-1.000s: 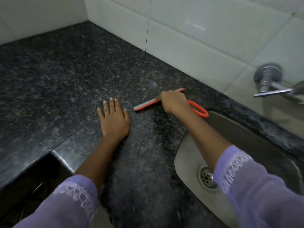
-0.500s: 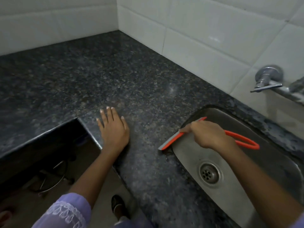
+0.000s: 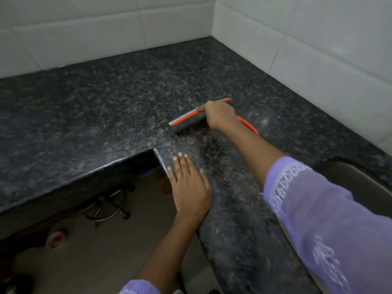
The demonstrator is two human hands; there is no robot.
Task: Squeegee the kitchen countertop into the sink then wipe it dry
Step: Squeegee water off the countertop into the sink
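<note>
On countertop (image 3: pixel 106 107): right hand (image 3: pixel 220 116) fingers gripping squeegee (image 3: pixel 186 118) (blade down); left hand (image 3: pixel 189 188) flat

Dim, soft light; faint glare on my countertop (image 3: pixel 131 98), a shadow under my squeegee (image 3: pixel 186 117), and bent, blurry edges.

White wall tiles (image 3: pixel 89 37) run behind & to the right, meeting at a corner w/ thin grout lines. Below the overhang, beige floor (image 3: pixel 118 247). On it, in shadow, a small wire stand (image 3: pixel 110 205) w/ round metal ring & dark feet. Further left, a blurred red-and-white item (image 3: pixel 55 237), can't tell what. Blue bit (image 3: pixel 146 173) just under the inner corner, too small to identify.
</note>
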